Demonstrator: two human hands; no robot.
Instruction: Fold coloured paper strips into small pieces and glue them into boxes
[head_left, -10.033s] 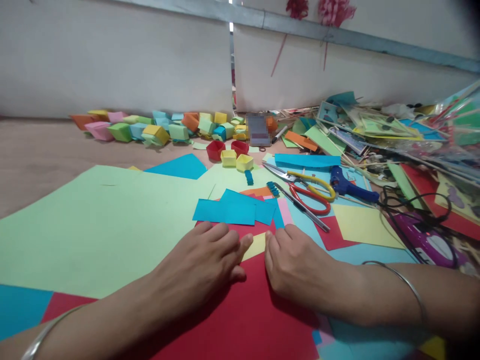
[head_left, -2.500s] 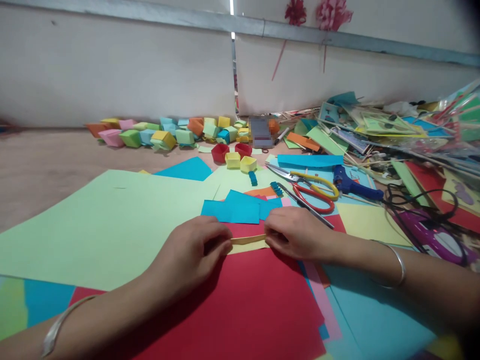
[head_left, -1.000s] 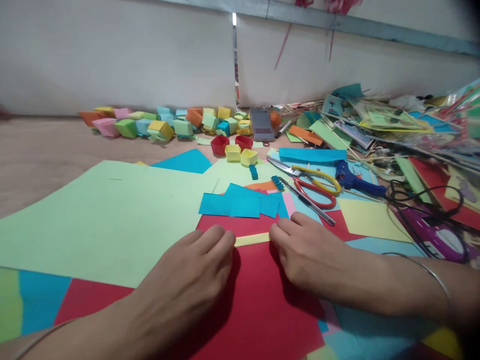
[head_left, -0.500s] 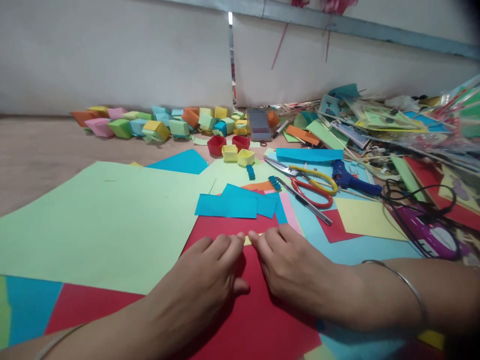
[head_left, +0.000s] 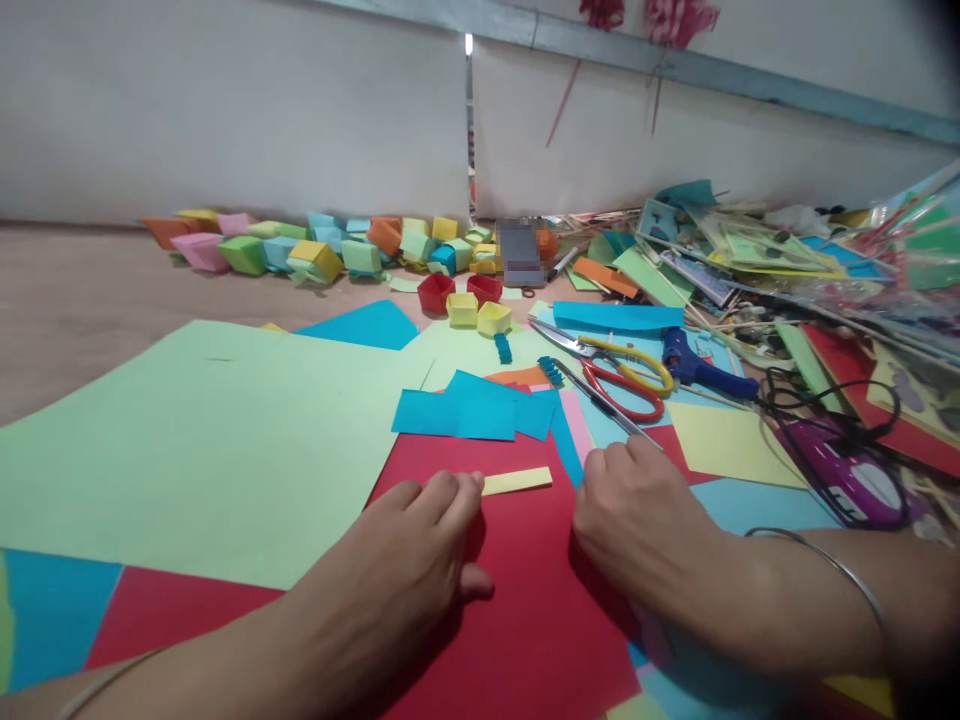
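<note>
A narrow pale yellow paper strip (head_left: 517, 481) lies on a large red sheet (head_left: 525, 600). My left hand (head_left: 424, 535) is at its left end, with the fingers curled together over it and the thumb tucked toward me. That end of the strip is hidden under the fingertips. My right hand (head_left: 637, 520) rests apart from the strip, to its right, at the red sheet's right side. Its fingers are curled in and the fingertips are hidden; nothing shows in it. Just beyond both hands, blue paper pieces (head_left: 472, 410) overlap on the red sheet.
A big light green sheet (head_left: 195, 450) covers the left. Scissors (head_left: 626, 375), a pen (head_left: 600, 395), a blue glue gun (head_left: 705, 368) and a purple corded device (head_left: 847, 470) lie right. Small folded paper boxes (head_left: 463, 310) stand beyond; mixed craft scraps (head_left: 757, 240) pile at back right.
My right hand has slid right, off the yellow strip and away from my left hand, uncovering the strip's right part. My left hand stays on its left end.
</note>
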